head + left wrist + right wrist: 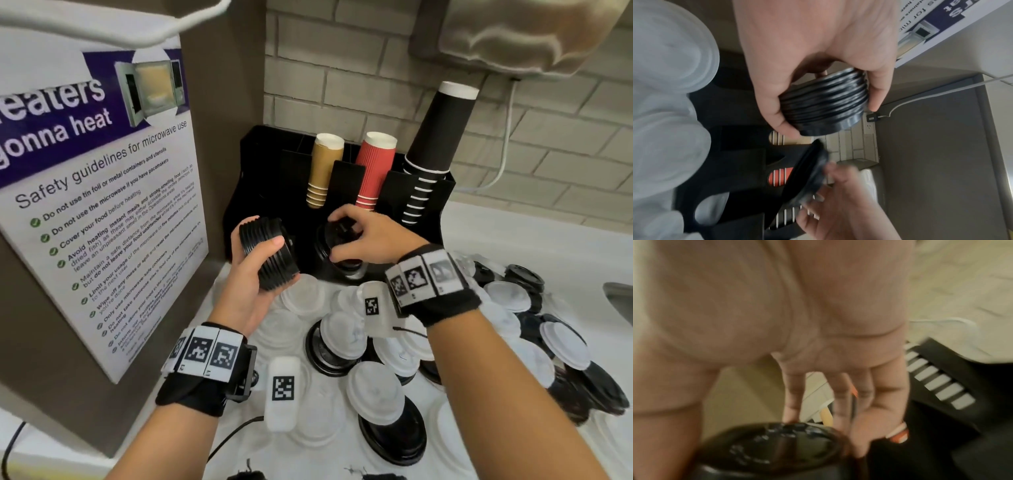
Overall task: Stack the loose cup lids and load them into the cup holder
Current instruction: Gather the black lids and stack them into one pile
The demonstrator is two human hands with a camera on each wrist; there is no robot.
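My left hand grips a stack of black cup lids on its side, in front of the black cup holder; the left wrist view shows thumb and fingers curled round the stack of black lids. My right hand holds a single black lid by its rim, just right of the stack and over the holder's front slot. That lid appears blurred in the left wrist view, and the lid fills the bottom of the right wrist view under my fingertips.
Several loose white and black lids cover the white counter below my wrists and to the right. The holder carries gold cups, red cups and black cups. A microwave safety poster stands at the left. A sink edge lies far right.
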